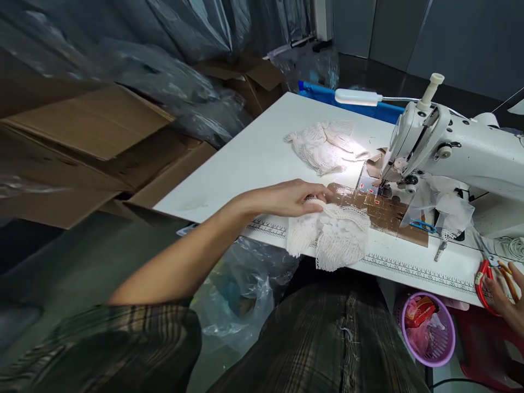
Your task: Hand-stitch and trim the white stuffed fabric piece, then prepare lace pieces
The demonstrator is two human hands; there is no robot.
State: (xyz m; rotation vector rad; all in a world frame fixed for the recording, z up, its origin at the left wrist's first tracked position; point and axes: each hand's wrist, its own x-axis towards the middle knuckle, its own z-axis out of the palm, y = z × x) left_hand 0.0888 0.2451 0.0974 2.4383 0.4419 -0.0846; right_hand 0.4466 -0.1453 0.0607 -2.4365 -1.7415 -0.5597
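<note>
My left hand (292,197) is closed on a gathered white lace piece (341,234), which hangs partly over the table's front edge. Its thumb rests on the lace and its fingers curl beside it. At the far right, my right hand (507,300) is partly cut off by the frame. Its thumb and a finger are at the handles of red-and-orange scissors (482,284), whose blades point toward the sewing machine. A second white lace piece (323,144) lies farther back under the lamp's light. The white sewing machine (462,142) stands to the right, its needle area (383,188) above a brown taped plate.
A ruler strip (409,270) runs along the table's front edge. White netting (448,210) and blue snips (422,225) lie by the machine. Below is a purple basket (451,335) with scraps. Cardboard boxes (90,120) and plastic bags (241,295) lie around the table.
</note>
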